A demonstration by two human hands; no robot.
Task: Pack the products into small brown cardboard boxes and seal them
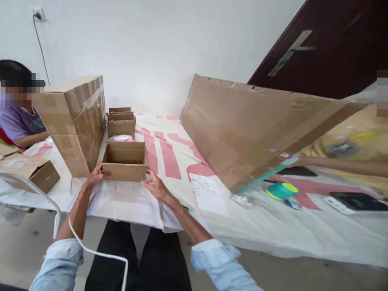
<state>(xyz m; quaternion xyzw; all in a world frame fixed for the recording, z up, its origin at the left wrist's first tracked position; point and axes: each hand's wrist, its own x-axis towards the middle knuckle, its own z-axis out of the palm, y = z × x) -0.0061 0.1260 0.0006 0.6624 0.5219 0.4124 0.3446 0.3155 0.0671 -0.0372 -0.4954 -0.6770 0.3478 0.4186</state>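
Note:
A small open cardboard box [125, 162] stands near the front edge of the cloth-covered table [130, 200]. My left hand [96, 177] presses its fingers against the box's left front corner. My right hand [155, 185] touches the right front corner, fingers stretched toward it. The box looks empty inside. Behind it stands a row of similar small boxes [121, 121], one holding something white and pink [122, 138].
A tall stack of taped cartons [75, 121] stands left of the row. A large flat cardboard sheet [257, 129] leans at the right. A paper sheet [207, 194], a teal tape roll [281, 190] and a phone [357, 201] lie on the table. Another person [18, 109] sits at far left; a white cable [60, 226] crosses my lap.

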